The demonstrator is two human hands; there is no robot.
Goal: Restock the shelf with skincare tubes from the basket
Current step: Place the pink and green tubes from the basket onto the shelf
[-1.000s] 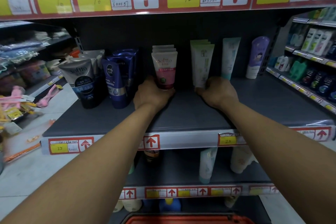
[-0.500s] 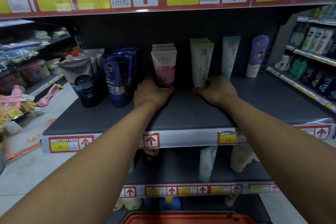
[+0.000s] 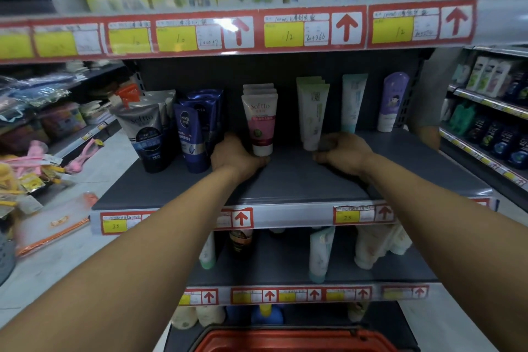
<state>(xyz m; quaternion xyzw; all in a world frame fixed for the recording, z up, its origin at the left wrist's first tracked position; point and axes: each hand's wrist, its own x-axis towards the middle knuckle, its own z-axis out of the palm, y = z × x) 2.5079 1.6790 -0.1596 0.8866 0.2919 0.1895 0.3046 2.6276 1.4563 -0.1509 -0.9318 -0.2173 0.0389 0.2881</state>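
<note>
On the matte dark shelf (image 3: 300,180), the left hand (image 3: 237,156) curls around the base of a glossy white-and-pink tube (image 3: 260,124), first of a row of four flat-crimped tubes. The right hand (image 3: 341,151) grips the cap end of a pale green tube (image 3: 313,117). The red plastic basket (image 3: 294,340) sits below.

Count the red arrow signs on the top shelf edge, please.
3: one left of centre, one right of centre, one far right. More may lie outside the view.
</note>
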